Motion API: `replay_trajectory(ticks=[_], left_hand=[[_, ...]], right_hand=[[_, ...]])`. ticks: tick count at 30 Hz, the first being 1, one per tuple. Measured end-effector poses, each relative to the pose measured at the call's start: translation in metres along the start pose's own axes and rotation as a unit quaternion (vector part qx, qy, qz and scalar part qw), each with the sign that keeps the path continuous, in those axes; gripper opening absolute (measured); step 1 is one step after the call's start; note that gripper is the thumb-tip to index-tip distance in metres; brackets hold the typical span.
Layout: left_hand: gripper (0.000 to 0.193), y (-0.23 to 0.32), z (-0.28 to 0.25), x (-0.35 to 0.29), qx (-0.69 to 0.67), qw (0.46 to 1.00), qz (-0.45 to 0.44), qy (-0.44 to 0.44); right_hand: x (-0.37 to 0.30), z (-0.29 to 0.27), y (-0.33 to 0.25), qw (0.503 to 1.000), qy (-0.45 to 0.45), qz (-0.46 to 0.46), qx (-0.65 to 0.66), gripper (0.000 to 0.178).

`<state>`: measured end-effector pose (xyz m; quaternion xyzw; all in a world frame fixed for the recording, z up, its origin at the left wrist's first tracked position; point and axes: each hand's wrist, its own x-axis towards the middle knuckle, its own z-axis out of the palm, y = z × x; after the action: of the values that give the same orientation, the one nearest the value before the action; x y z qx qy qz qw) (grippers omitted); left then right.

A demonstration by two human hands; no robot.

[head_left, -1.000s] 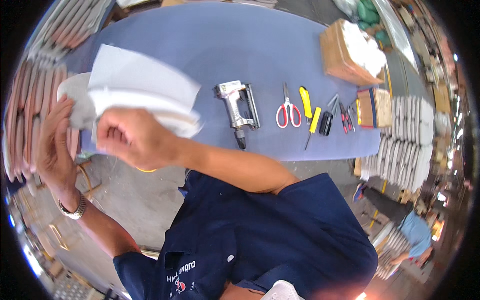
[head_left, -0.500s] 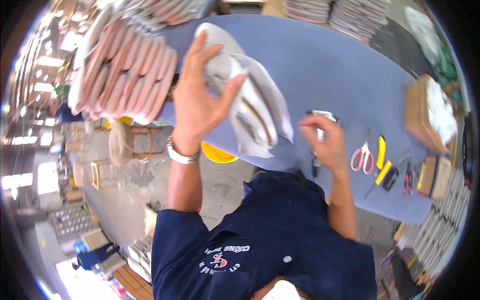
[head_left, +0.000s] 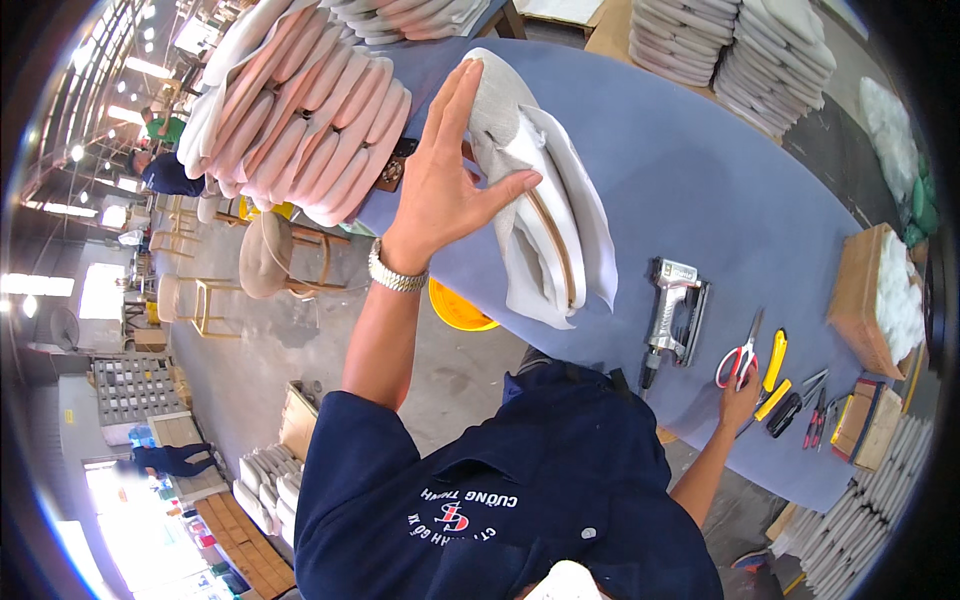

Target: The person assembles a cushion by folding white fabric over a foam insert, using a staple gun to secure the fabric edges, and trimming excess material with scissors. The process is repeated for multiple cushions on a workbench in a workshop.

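My left hand (head_left: 438, 200) grips a light grey upholstered cushion (head_left: 510, 130), fingers along its far side and thumb across the near face. The cushion stands on edge on the blue-grey table, its loose white fabric flaps hanging apart around a brown edge strip. At the right, my right hand (head_left: 738, 405) has its fingers closed at the handles of red-and-white scissors (head_left: 741, 358), whose blades point away from me. Between the hands lies a silver staple gun (head_left: 673, 310), touched by neither.
Stacked cushions (head_left: 300, 115) rise at the far left. Right of the scissors lie a yellow utility knife (head_left: 775, 358), pliers (head_left: 815, 425) and a small box (head_left: 865, 420). A carton of white stuffing (head_left: 858, 290) stands at the right edge. A yellow bucket (head_left: 460, 308) is below the table edge.
My right hand has moved from beside the staple gun, right and nearer, to the scissors. The staple gun now shows fully. My left hand still holds the cushion.
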<state>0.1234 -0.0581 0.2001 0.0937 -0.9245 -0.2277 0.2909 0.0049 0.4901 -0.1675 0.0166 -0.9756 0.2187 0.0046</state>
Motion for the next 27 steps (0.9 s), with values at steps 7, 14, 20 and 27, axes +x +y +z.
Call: replay_trajectory(ticks=[7,14,20,27], left_hand=[[0.120,-0.027,0.004,0.007,-0.054,0.998,0.014,0.005],[0.117,-0.021,0.001,0.010,0.018,0.998,0.032,-0.048],[0.088,-0.008,0.004,-0.009,0.056,0.998,0.007,-0.001],[0.061,-0.029,0.051,-0.021,0.087,0.961,0.064,0.256]], right_hand=[[0.012,0.007,0.012,1.000,-0.024,-0.018,0.009,0.072],[0.059,-0.016,0.011,0.983,-0.115,0.083,0.121,0.074],[0.030,-0.085,-0.197,0.857,-0.089,-0.042,0.506,0.059],[0.000,-0.137,-0.366,0.771,-0.260,-0.198,0.547,0.038]])
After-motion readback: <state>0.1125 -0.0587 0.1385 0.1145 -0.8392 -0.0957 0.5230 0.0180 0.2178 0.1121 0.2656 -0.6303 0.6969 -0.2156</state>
